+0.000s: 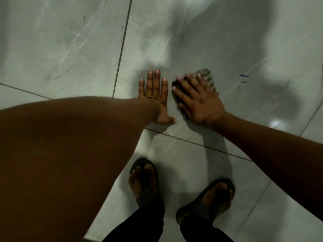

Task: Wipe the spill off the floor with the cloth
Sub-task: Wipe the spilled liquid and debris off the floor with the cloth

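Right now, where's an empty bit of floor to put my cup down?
The tiles left of the left hand, across the grout line, are bare. So is the floor beyond both hands. It's crowded where the right hand presses the cloth, and near the sandals.

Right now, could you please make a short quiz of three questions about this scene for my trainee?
1. True or false: the left hand lies flat on the floor with no cloth under it.
2. Which hand presses on the cloth? A) left B) right C) both
3. Fill in: small marks of ____ colour show on the tile to the right of the cloth.

Key:
1. True.
2. B, the right hand covers most of the cloth with spread fingers.
3. Blue; the marks lie apart from the cloth.
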